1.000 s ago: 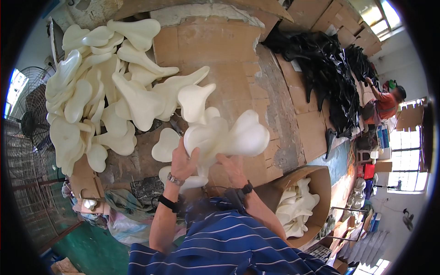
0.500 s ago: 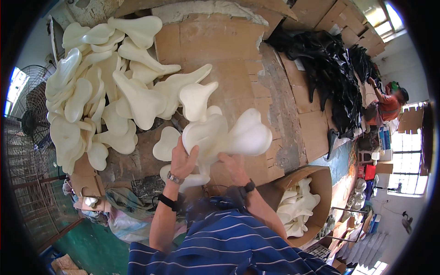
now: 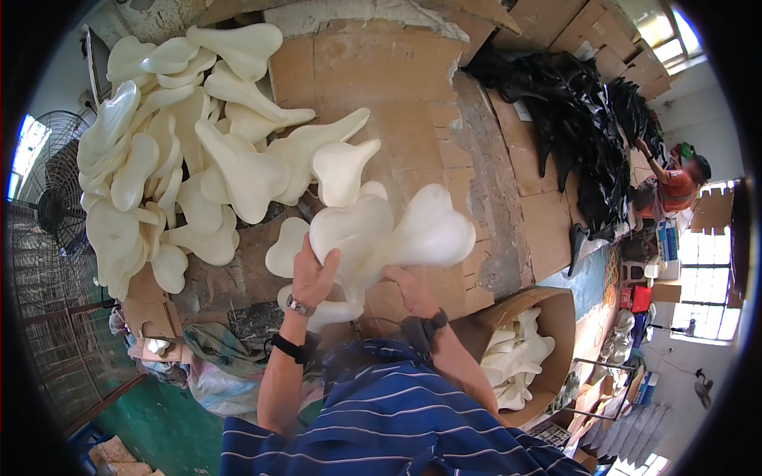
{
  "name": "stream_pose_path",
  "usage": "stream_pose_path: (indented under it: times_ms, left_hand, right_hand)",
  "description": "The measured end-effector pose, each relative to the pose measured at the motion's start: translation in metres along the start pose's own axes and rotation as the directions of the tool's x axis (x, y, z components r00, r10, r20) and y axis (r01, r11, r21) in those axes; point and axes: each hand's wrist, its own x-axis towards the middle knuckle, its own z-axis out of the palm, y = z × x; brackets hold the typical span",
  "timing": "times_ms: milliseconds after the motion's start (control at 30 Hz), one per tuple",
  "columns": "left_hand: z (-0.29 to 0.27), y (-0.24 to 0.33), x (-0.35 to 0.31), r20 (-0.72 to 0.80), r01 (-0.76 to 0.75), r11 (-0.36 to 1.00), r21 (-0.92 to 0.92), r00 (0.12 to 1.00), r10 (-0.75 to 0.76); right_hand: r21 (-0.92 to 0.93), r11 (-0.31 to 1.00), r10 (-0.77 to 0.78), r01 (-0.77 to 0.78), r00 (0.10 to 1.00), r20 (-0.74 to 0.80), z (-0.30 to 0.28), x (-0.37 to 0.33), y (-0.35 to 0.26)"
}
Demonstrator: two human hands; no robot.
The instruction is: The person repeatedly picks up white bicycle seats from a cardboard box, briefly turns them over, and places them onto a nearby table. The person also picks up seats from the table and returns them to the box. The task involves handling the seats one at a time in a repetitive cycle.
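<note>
My left hand (image 3: pixel 313 278) grips the left edge of a smooth cream moulded piece (image 3: pixel 353 226), shaped like a bicycle saddle, with a broad lobed end and a narrow lower end. A second broad, heart-like lobe (image 3: pixel 436 226) spreads to the right; whether it belongs to the same piece I cannot tell. My right hand (image 3: pixel 409 290) is closed at the lower edge between the two lobes, its fingers partly hidden. Similar cream pieces lie just beyond, one (image 3: pixel 343 170) above the held piece and another (image 3: pixel 286 247) beside my left hand.
A large heap of cream pieces (image 3: pixel 167 135) covers the left of the cardboard-covered table (image 3: pixel 381 75). At right stand a carton (image 3: pixel 556 349) of cream pieces and a black pile (image 3: pixel 583 135), with a person (image 3: pixel 675 186) beyond. A caged fan (image 3: pixel 55 198) stands far left.
My left hand has shifted slightly left and the right hand slightly right. The held piece's left lobe moved a little left, and the right lobe a little right and up.
</note>
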Motion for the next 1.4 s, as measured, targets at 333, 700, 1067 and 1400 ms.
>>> stream_pose_path:
  times_ms: [333,700,1067,1400]
  left_hand:
    - [-0.008,-0.012,0.002,-0.103,0.113,0.918,-0.38,0.981,-0.164]
    - [-0.036,-0.024,0.003,-0.212,0.169,0.755,-0.634,0.9,-0.38]
    - [-0.037,-0.053,0.004,-0.284,0.075,0.569,-0.819,0.809,-0.515]
    - [-0.053,-0.092,-0.008,-0.278,0.069,0.507,-0.859,0.769,-0.576]
  right_hand:
    - [0.386,0.915,0.079,-0.116,0.991,0.111,-0.012,0.008,0.001]
    - [0.351,0.936,0.009,-0.041,0.996,0.09,-0.014,-0.002,-0.027]
    - [-0.57,0.391,-0.138,0.723,0.658,0.74,0.054,-0.011,-0.005]
    - [-0.642,0.047,-0.146,0.765,0.641,0.753,0.07,-0.026,0.006]
